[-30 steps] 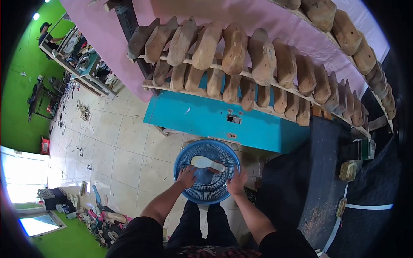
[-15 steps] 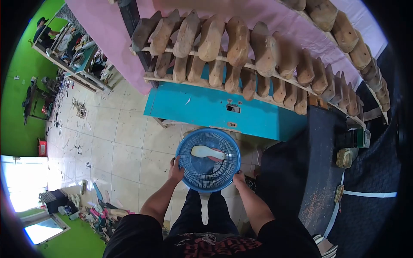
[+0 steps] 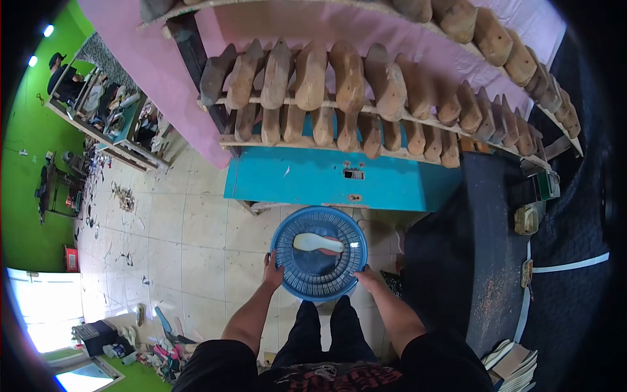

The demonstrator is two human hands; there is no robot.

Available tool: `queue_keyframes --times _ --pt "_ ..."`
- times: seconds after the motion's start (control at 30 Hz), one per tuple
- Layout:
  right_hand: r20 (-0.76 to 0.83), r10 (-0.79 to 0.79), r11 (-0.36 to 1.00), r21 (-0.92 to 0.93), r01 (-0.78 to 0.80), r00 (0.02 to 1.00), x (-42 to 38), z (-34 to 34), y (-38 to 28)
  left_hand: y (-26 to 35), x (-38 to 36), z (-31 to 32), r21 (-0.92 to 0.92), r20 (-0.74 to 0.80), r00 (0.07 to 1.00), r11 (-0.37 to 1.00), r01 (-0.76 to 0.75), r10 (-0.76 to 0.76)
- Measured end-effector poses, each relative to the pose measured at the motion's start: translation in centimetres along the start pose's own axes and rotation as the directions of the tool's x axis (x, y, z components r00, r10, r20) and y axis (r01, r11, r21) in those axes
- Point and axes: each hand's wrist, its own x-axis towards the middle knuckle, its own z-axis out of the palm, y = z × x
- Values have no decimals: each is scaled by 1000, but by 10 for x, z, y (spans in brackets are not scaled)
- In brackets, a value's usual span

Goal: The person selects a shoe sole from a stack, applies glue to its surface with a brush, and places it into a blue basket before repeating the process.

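Note:
A round blue plastic basket (image 3: 320,287) with slotted sides is held in front of my legs. My left hand (image 3: 272,270) grips its rim at the left, fingers wrapped over the edge. On the right side, my right hand (image 3: 368,277) is closed on the rim too. Inside the basket lies a pale shoe sole (image 3: 312,242), wide at its left end. Something pinkish (image 3: 332,249) shows partly beneath it; most of that piece is hidden.
Wooden shoe lasts (image 3: 310,81) line several racks ahead, above a turquoise bench (image 3: 300,176). A dark-covered table (image 3: 486,248) stands right. Shoe parts (image 3: 163,353) pile up at lower left. A person (image 3: 62,78) sits by a cluttered rack at far left.
The view has tilted upward a little, so the racks and bench appear shifted. Both hands keep hold of the basket, and the sole stays inside it.

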Motion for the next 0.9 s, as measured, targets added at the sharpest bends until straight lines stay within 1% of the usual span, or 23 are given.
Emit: queue_keyframes --times 0.03,0.1,0.13,0.17,0.2,0.23,0.27,0.3,0.37,0.4,0.47,0.5,0.57,0.6,0.67,0.7,0.73,0.77,0.8,0.87,0.9 --pt "-1 57 997 -58 -57 998 -2 -2 -9 1 -3 0 15 -19 1000 1000 -9 9" --pt "-49 9 999 -45 -12 999 -10 -1 -22 5 -12 -6 81 10 1000 997 -17 17" --pt "-80 2 997 -80 -9 997 -14 0 -26 7 -17 -10 122 28 999 992 -21 18" --pt "-113 -4 994 -112 -8 994 -18 1 -30 6 -21 -11 122 44 999 993 -13 8" --pt "-136 -24 995 -100 10 990 -20 0 -31 6 -25 -13 122 59 998 992 -7 0" --pt "-74 -158 987 -48 155 985 -23 -1 -30 9 -30 -16 125 73 997 992 0 -9" --pt "-20 -294 956 8 294 956 -26 -3 -32 11 -36 -20 128 88 996 992 7 -18" --pt "-47 -309 951 15 310 950 -34 -7 -39 8 -41 -20 124 86 996 992 -12 2" --pt "1 -147 973 -178 145 989 -56 -16 -45 10 -50 -21 118 99 995 992 -35 23" --pt "-26 -153 975 -166 147 988 -52 -14 -30 15 -58 -22 116 112 993 992 -39 26" --pt "72 -228 941 -238 239 971 -26 -4 20 22 -71 -23 123 129 988 987 -102 86" --pt "39 -233 946 -224 235 972 -22 -4 39 23 -75 -21 128 139 983 982 -137 119" --pt "104 -286 897 -322 305 953 -16 -6 73 21 -78 -16 146 178 973 974 -174 147" --pt "66 -287 908 -299 294 956 -11 -7 96 21 -81 -15 142 206 967 973 -182 151" --pt "126 -352 841 -392 372 928 -8 -6 139 28 -84 -14 156 269 946 961 -227 180" --pt "88 -340 863 -366 348 936 -33 -14 136 30 -86 -14 195 322 938 961 -196 126" --pt "2 -135 981 -141 134 991 -76 -32 127 30 -86 -13 240 372 926 957 -165 66" --pt "-25 89 990 111 -85 996 -104 -39 129 25 -83 -10 260 409 909 945 -200 80" --pt "-44 114 982 156 -106 993 -119 -43 136 21 -76 -7 303 437 898 933 -194 44" --pt "-107 20 999 37 -16 994 -131 -41 172 31 -66 -3 388 471 882 901 -192 -15" --pt "-128 48 995 90 -37 991 -143 -39 178 38 -62 0 413 503 864 880 -235 -5"
